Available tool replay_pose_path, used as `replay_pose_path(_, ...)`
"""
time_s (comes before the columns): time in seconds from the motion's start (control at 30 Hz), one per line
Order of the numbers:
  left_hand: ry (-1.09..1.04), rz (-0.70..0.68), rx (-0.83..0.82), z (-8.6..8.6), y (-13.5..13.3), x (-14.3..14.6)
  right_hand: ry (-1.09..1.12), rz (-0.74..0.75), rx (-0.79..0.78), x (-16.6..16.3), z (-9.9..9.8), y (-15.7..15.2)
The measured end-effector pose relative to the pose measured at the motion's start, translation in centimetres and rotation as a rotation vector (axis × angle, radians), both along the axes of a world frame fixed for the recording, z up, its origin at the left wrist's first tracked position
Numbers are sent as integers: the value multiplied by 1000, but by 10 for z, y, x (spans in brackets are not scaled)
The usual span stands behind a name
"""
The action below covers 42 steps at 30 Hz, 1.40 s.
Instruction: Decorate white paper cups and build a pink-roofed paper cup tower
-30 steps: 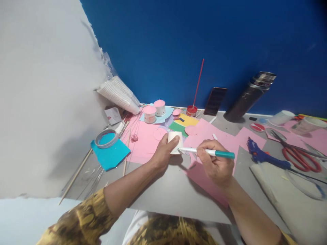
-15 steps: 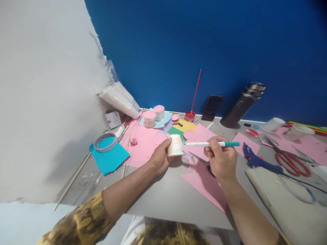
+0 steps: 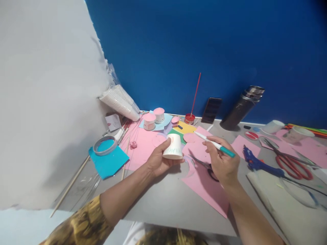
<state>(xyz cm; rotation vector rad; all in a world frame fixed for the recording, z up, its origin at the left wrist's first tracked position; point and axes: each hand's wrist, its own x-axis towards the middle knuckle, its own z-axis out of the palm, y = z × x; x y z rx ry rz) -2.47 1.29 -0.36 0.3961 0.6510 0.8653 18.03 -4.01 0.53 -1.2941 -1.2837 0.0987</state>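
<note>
A white paper cup [image 3: 174,146] is upside down in my left hand [image 3: 158,159], with the thumb on its side and fingers beneath the rim. Green marks run along the cup's lower side, and a faint orange drawing is above them. My right hand [image 3: 223,162] is closed around a white marker [image 3: 215,144] with a green end; its tip points left and is apart from the cup. Below the marker, dark-handled scissors [image 3: 204,164] lie on pink paper [image 3: 204,190]. Farther back, two small cups with pink tops [image 3: 149,121] stand on light blue paper.
A blue glue gun [image 3: 260,162] and red-handled scissors [image 3: 291,160] lie to the right. A black flask [image 3: 241,109] and a phone [image 3: 211,110] lean on the blue wall. Stacked cups [image 3: 120,102] lean at the left, behind a tape roll [image 3: 105,145] on blue paper.
The cup has turned and tilted in my left hand, bringing more green marks into view. My right hand has drawn the marker tip back from the cup, and the marker now slants.
</note>
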Motion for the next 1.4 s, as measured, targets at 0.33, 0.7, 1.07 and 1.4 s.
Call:
replay_pose_path(0.33, -63, -82, 21, 0, 1, -3, -705, -91, -271, 63, -18, -23)
replay_pose_path(0.7, -124, -159, 38, -9, 4, -5, -886, -208, -476, 97, -43, -49)
replay_pose_path(1.07, -152, -221, 8, -1, 6, -5, -282, 83, -422, 62, -7, -63)
replay_pose_path(1.4, -119, -169, -40, -2, 5, -5, -191, -61, -301, 56, -14, -57)
